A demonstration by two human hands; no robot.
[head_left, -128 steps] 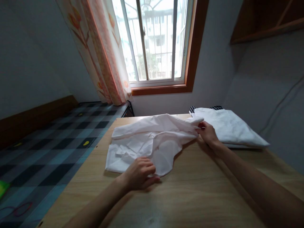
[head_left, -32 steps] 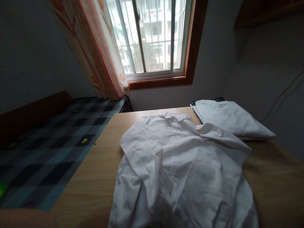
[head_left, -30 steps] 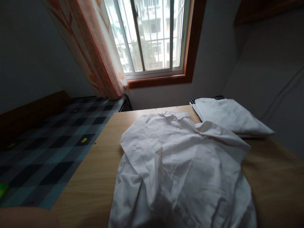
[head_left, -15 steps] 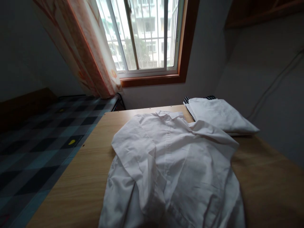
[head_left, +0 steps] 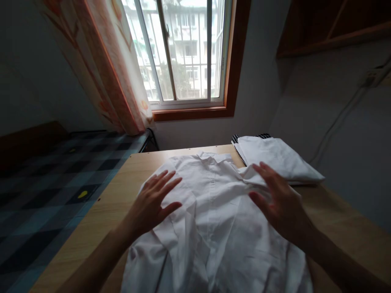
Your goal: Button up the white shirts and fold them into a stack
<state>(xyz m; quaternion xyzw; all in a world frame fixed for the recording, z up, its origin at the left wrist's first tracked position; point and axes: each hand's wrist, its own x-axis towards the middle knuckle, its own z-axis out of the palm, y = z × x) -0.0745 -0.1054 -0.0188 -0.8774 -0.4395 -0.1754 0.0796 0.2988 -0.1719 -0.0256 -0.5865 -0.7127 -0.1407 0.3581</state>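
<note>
The white shirt [head_left: 214, 215] lies on the table [head_left: 130, 179] right under and between the two hands, its long axis running away from the person, its near end cut off by the lower edge of the view; the left-side sleeve is folded inward over the front. The left hand [head_left: 154, 201] is over that side, fingers spread; the right hand [head_left: 279, 203] is over the other, thumb well apart from the fingers, slightly blurred; each grip is wide and has hold of nothing, though whether the fingertips touch the cloth I cannot tell. Each hand is nearest its own side of the shirt; the button strip runs between them, and the collar [head_left: 214, 158] is beyond, neither hand clearly closer to it. Nothing stands between either hand and the shirt; past the right hand, a folded white cloth [head_left: 275, 156] lies near the shirt's shoulder, with striped fabric [head_left: 264, 136] showing behind; a checked bed [head_left: 76, 167] is at left; farthest are the curtain [head_left: 104, 73] and window [head_left: 189, 57].
</note>
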